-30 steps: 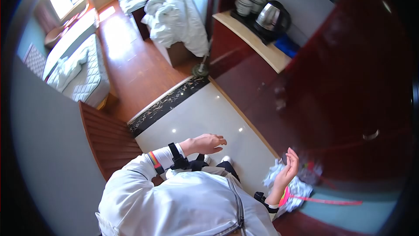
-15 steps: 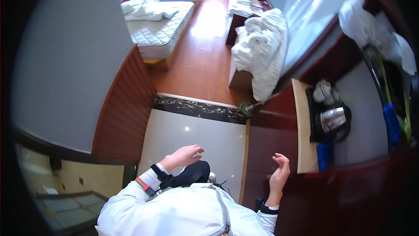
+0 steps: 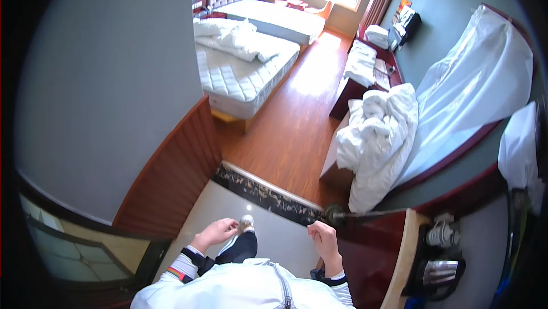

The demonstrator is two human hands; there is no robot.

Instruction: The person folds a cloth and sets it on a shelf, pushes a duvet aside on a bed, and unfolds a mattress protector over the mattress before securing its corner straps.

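Currently L hand [image 3: 217, 233] fingers half-open over tile floor [image 3: 279, 241], R hand [image 3: 323, 241] fingers loosely bent nr red cabinet [image 3: 371, 243]

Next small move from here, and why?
Probably one step over the dark threshold strip. The visible shoe is just short of it, the wood floor runs on between the near bed and the white bedding heap, and the left hand and right hand appear to hold nothing.
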